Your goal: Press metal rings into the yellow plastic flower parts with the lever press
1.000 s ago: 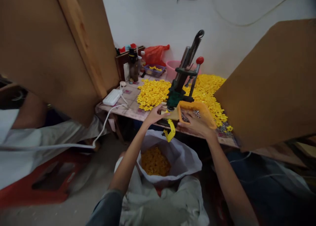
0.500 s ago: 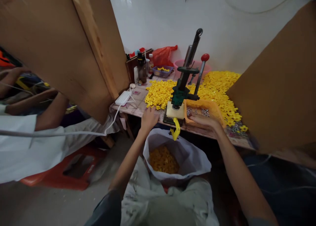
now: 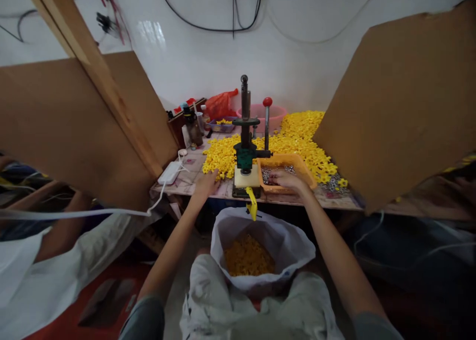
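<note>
My left hand (image 3: 207, 184) rests at the near edge of the pile of yellow pieces (image 3: 221, 156), left of the green hand press (image 3: 244, 156); what its fingers hold, if anything, is too small to tell. In the orange basket (image 3: 308, 177), my right hand (image 3: 284, 178) has its fingers down among small metal parts (image 3: 266, 174), bent and close together. Whether it grips any of them cannot be made out. The press stands between my hands, its red-knobbed lever (image 3: 267, 102) upright. A yellow strip (image 3: 252, 203) hangs at the front of its base.
Below the table edge, a white sack (image 3: 297, 253) holds yellow pieces. Cardboard panels stand on the left (image 3: 74, 122) and right (image 3: 401, 102). A white power strip (image 3: 170, 173) and bottles are at the back left. A person's arm (image 3: 61, 226) shows at far left.
The view has turned, so the table sits further left and lower. My right hand's fingers, flatter before, are now more bent in the orange basket. My left hand stays by the yellow pile.
</note>
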The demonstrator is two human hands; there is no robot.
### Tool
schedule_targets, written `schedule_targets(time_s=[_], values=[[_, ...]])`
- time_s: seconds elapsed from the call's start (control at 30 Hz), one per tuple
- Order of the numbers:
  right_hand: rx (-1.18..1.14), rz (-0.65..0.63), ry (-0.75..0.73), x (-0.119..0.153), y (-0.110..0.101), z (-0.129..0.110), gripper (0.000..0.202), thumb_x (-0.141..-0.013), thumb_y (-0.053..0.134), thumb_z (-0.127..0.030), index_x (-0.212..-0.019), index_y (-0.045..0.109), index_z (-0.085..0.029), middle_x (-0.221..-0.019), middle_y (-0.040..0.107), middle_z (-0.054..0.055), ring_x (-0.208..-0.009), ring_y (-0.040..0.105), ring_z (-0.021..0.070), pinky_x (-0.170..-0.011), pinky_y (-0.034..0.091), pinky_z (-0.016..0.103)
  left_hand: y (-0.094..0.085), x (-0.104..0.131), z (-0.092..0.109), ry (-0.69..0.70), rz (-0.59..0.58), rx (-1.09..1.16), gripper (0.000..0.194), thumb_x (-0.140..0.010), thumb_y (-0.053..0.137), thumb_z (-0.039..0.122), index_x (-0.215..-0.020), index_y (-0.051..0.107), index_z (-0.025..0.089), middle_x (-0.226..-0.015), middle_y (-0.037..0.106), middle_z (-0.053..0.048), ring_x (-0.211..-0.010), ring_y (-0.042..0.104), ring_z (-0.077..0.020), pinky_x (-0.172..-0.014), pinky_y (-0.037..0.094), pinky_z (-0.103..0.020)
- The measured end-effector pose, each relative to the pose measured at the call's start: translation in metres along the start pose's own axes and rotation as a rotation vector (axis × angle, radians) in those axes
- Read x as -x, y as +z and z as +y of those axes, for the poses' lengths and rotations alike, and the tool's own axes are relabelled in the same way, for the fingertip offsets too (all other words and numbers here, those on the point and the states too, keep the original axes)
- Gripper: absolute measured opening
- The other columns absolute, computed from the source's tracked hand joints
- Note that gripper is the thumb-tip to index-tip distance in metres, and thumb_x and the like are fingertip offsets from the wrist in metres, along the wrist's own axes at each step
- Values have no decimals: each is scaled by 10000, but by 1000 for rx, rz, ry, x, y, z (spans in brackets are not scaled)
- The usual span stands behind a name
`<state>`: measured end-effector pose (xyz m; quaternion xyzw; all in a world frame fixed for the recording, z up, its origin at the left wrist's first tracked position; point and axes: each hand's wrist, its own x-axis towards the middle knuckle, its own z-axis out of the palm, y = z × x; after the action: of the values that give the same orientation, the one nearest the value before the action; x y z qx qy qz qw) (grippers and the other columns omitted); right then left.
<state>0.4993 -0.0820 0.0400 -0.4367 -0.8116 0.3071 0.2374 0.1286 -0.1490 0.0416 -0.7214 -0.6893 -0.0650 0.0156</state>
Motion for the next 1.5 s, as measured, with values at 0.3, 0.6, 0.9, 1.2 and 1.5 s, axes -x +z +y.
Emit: schedule_targets(time_s=[0.3, 0.6, 0.9, 1.2, 1.5], values=[[-144, 161, 160, 1, 6, 12, 92, -728, 643, -277, -736, 651, -186, -640, 656, 10, -594, 549, 147, -580, 435, 250, -13, -11, -12, 27, -43, 53, 265, -974, 651, 297, -1214, 689, 188, -1169, 780, -194, -1105, 743, -345, -907, 541, -386], [-292, 274, 245, 16, -3, -6, 299, -775, 796, -451, -719, 728, -165, -716, 734, 69, -666, 657, 203, -620, 535, 305, 34, -27, 56, 103, 283, 1254, 512, -1017, 623, 550, -1397, 583, 210, -1097, 730, -79, -899, 733, -181, -821, 594, -304], [-242, 472, -8, 32, 1, -35, 327, -1013, 609, -537, -1093, 652, -223, -1099, 801, 93, -1102, 759, 259, -1005, 579, 405, 49, -21, 63, 194, 128, 1340, 608, -907, 723, 655, -1261, 751, 162, -1265, 784, -146, -1123, 743, -267, -954, 601, -352], [581, 294, -349, 23, 50, -101, 244, -1099, 561, -244, -1071, 798, -194, -1059, 805, 118, -965, 703, 252, -911, 510, 376, 46, -17, 64, 230, 99, 1282, 510, -752, 845, 581, -1041, 782, 166, -936, 747, -58, -859, 646, -207, -793, 520, -307], [786, 276, -418, 22, 62, -105, 309, -1125, 510, -257, -1184, 810, -207, -1107, 755, 124, -1066, 654, 276, -963, 473, 414, 40, -11, 63, 337, 113, 1322, 476, -766, 859, 593, -951, 696, 186, -889, 678, -11, -827, 585, -173, -773, 479, -273]])
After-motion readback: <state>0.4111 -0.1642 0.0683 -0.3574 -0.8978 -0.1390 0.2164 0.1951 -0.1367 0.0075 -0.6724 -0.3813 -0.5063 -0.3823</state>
